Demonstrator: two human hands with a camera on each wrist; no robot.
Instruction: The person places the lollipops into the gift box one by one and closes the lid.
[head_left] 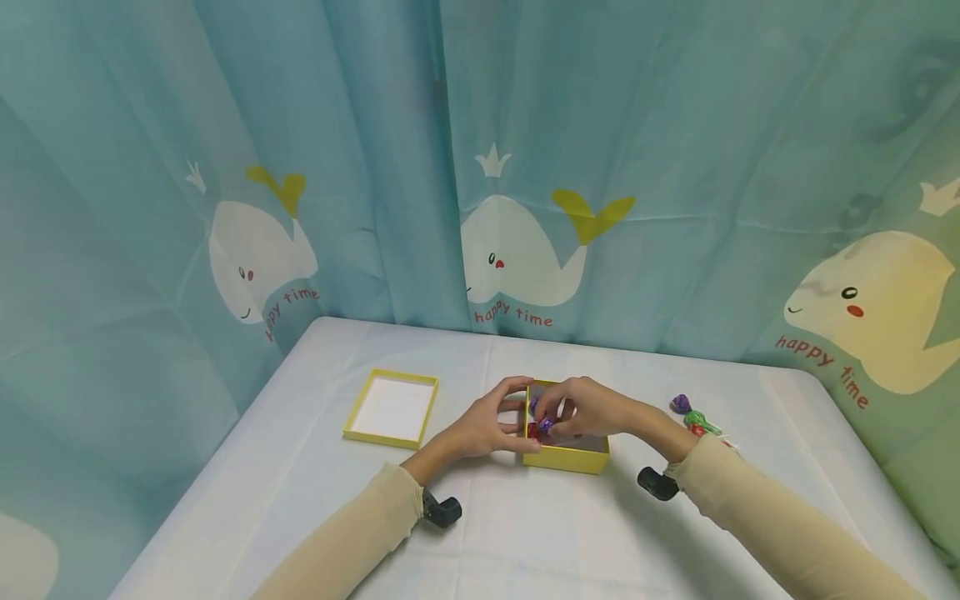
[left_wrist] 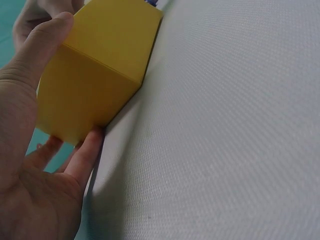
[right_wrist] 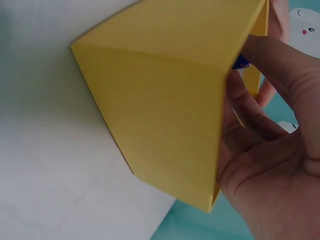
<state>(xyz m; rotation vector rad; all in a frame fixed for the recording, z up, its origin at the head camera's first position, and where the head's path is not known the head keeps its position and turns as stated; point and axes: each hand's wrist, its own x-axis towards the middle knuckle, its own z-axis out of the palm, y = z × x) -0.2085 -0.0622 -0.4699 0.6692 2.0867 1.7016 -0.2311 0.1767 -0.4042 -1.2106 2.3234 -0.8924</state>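
A yellow open-topped box (head_left: 566, 458) stands on the table, its inside pale. My left hand (head_left: 483, 427) holds the box from its left side, thumb at the near corner and fingers along the far part; the left wrist view shows the thumb (left_wrist: 50, 37) against the yellow wall. My right hand (head_left: 588, 407) reaches in over the right wall and pinches a purple-wrapped lollipop (head_left: 547, 425), seen as a dark blue-purple bit of wrapper (right_wrist: 241, 62) in the right wrist view. A red-wrapped lollipop (head_left: 533, 430) lies beside it in the box, with another purple one (head_left: 533, 404) behind.
The box's yellow-rimmed lid (head_left: 390, 408) lies inside up on the left of the table. To the right lie a purple lollipop (head_left: 680, 404), a green one (head_left: 697, 419) and a red one (head_left: 699, 431), partly behind the right forearm. A whale-print curtain (head_left: 390, 167) hangs behind.
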